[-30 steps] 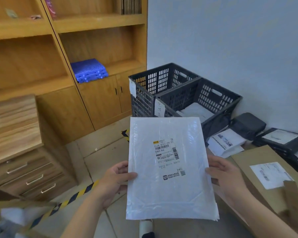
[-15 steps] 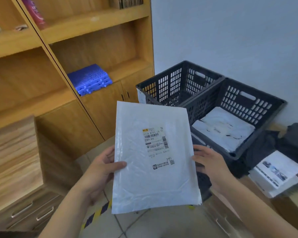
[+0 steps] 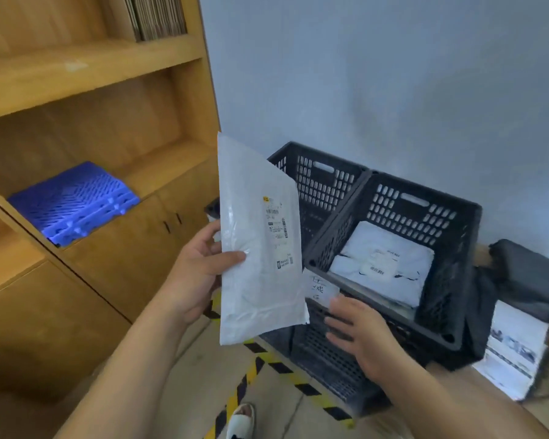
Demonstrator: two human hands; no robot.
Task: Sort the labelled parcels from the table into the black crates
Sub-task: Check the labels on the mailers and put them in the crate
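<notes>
Head camera view, looking down past my own forearms. My left hand (image 3: 200, 267) grips a white plastic mailer parcel (image 3: 260, 248) by its left edge, thumb pressed across the front and fingers curled behind it. I hold the parcel upright and turned slightly edge-on, in the air in front of the near-left corner of two black crates. A printed shipping label (image 3: 278, 226) with barcodes runs down its front.

My right hand (image 3: 358, 334) is off the parcel, fingers straight and spread, holding nothing. It hovers in front of the near wall of the right crate (image 3: 450, 274), just below a white paper tag (image 3: 320, 288) with handwriting fixed to that crate's rim.

Both crates are slotted plastic and stand side by side against a pale wall. The left crate (image 3: 324, 182) is partly hidden behind the parcel, and I cannot tell what is in it. The right crate holds a white mailer (image 3: 384, 261) lying flat on its floor.

To the right of the crates lie a dark grey bag (image 3: 526, 280) and a white printed package (image 3: 514, 350). To my left is a wooden shelf unit (image 3: 102, 128) with a stack of blue plastic grid panels (image 3: 73, 201) on one shelf. Yellow and black hazard tape (image 3: 254, 372) crosses the floor, and the toe of a white shoe (image 3: 241, 419) shows at the bottom edge.
</notes>
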